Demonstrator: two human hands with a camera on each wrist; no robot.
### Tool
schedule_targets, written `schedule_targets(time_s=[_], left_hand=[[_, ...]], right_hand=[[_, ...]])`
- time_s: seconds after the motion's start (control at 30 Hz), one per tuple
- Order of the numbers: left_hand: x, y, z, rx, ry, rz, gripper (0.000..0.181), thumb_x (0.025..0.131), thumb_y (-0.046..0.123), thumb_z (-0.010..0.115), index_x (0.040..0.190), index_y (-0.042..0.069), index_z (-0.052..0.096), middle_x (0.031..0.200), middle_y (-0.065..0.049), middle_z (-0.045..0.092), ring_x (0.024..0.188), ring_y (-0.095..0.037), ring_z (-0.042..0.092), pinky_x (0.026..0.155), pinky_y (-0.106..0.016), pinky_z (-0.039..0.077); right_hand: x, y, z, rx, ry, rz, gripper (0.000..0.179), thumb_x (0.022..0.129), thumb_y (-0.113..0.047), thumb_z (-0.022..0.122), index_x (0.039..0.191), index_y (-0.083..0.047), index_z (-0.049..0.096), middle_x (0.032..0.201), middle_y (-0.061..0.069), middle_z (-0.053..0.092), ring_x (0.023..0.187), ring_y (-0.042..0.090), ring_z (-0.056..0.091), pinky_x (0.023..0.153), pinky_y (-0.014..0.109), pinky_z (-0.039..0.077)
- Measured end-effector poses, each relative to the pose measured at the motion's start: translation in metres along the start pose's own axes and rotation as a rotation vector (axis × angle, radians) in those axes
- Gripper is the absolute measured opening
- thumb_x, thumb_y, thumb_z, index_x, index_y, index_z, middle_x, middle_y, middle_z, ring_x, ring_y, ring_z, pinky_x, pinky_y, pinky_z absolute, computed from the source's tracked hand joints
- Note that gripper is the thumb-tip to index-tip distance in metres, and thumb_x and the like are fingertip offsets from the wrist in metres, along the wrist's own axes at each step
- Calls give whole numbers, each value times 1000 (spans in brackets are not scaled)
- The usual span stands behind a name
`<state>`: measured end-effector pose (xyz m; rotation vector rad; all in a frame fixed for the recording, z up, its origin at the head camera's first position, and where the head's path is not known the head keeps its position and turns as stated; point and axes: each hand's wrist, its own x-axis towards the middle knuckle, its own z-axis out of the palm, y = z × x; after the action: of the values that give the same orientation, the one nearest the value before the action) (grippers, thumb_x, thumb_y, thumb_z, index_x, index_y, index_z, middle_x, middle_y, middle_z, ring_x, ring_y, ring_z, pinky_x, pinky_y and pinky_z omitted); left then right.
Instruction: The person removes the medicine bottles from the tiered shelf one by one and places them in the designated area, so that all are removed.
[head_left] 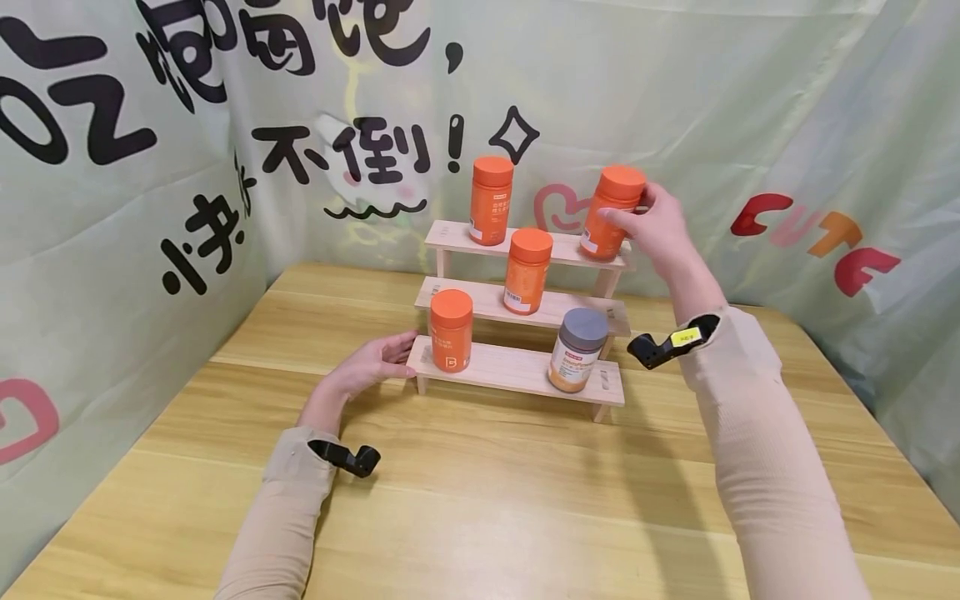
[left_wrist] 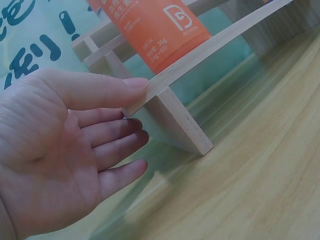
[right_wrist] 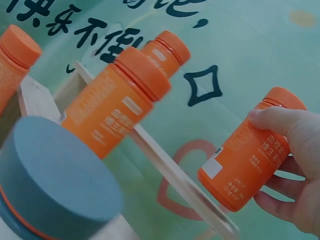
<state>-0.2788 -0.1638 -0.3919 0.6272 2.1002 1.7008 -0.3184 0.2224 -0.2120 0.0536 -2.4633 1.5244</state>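
Note:
My right hand (head_left: 660,225) grips an orange bottle (right_wrist: 245,155) with an orange lid, thumb on the near side and fingers round the back. This bottle is slightly tilted at the right end of the top step of a three-step wooden stand (head_left: 517,367). At the lower left, my left hand (left_wrist: 55,135) holds the left end of the bottom step, thumb at the board's corner and the other fingers lower, beside the leg. Just past that thumb, another orange bottle (left_wrist: 160,30) stands on the bottom step.
On the bottom step's right side is a bottle with a grey-blue lid (head_left: 585,329). One orange bottle (head_left: 528,275) occupies the middle step, and another (head_left: 491,204) the top step's left. The stand sits on a wooden table (head_left: 480,500) before a printed curtain (head_left: 675,83).

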Motion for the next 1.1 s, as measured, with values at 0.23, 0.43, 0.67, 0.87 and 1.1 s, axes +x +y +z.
schedule_targets(time_s=[0.23,0.43,0.67,0.87,1.1], left_hand=[[-1,-1,-1,4,8,-1,76,83,0,61,144,-8,15,150,-23,16,137,-36,19,112,-44,16],[0,-3,-2,-2,13,-1,76,84,1,62,144,-8,16,150,-23,17,137,-35,19,112,-43,16],[0,-2,-1,2,13,-9,76,83,0,62,144,-8,16,150,-23,17,137,-35,19,112,-43,16],[0,-2,0,-19,15,-7,76,83,0,62,144,-9,17,149,-24,17,137,-36,18,112,-43,16],[0,-3,-1,-16,25,-7,76,82,0,63,144,-8,18,149,-23,17,137,-35,18,112,-43,16]], right_hand=[[-5,5,-25,-1,27,10,58,86,-28,64,135,-9,41,117,4,49,105,18,48,96,41,44],[-12,16,-50,-25,48,41,62,84,-33,66,138,-14,41,118,2,50,101,14,48,93,34,46],[-26,41,-76,-65,61,62,63,84,-36,65,139,-17,40,119,0,50,97,8,48,72,15,48],[-36,71,-87,-99,62,74,64,85,-40,63,137,-12,38,113,-6,49,93,5,47,68,11,46],[-50,111,-85,-69,68,122,62,83,-39,65,133,-11,41,103,-12,48,88,1,49,69,10,48]])
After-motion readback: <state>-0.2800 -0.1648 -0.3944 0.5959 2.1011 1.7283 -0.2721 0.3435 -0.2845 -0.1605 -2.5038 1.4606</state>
